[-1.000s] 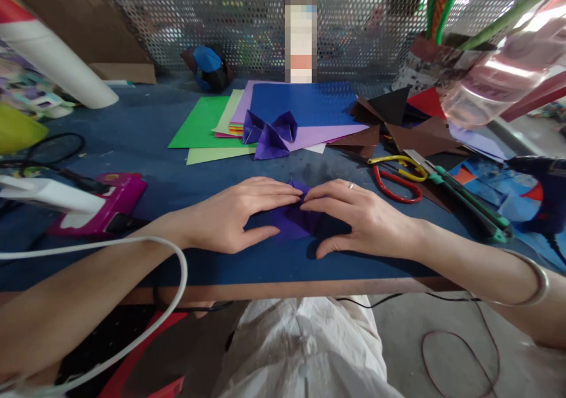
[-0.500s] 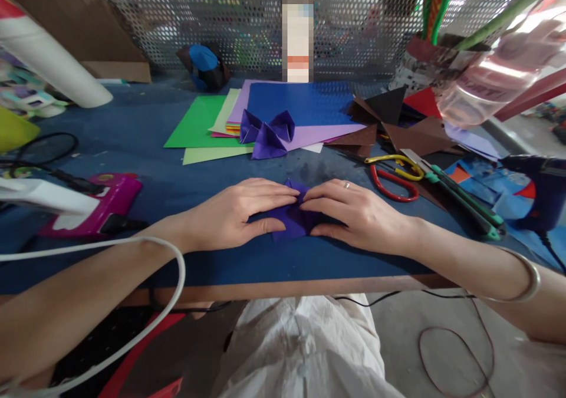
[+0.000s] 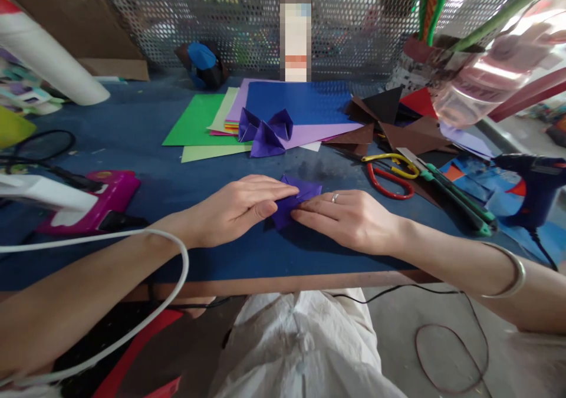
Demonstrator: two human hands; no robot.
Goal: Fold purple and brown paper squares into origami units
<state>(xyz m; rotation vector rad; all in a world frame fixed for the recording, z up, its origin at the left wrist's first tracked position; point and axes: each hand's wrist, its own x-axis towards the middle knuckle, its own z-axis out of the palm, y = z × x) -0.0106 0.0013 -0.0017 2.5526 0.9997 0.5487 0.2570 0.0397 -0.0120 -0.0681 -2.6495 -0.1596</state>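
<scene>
Two bare hands work one purple paper (image 3: 284,211), folded, lying on the blue surface (image 3: 265,262) near its front edge, in the middle. Left hand (image 3: 241,212) lies low, fingers extended together over paper's left side, not clenched, thumb resting near the lower left edge. Right hand (image 3: 349,218), ring (image 3: 335,198) on one finger, has fingers bunched, tips pressed on paper's right part; thumb hidden, cannot tell if it's pinching an edge. Fingertips of both hands close together. Bangle (image 3: 518,277) on right forearm. Beyond the hands, a purple folded piece (image 3: 268,137) with raised points sits at the front of a paper stack: blue sheet (image 3: 300,103) on top, green sheet (image 3: 192,124) sticking out left. Right side: scissors (image 3: 392,194) with red and yellow handles, utility knife (image 3: 462,194) slanted just beside them, brown paper (image 3: 413,135) behind, glue gun (image 3: 526,188) farther right, clear pinkish bottle (image 3: 486,85) tilted in view behind. Left side: magenta power strip (image 3: 117,194) with things plugged in; white cable (image 3: 183,268) loops in front of left forearm. Perforated metal panel (image 3: 247,15) at back.
</scene>
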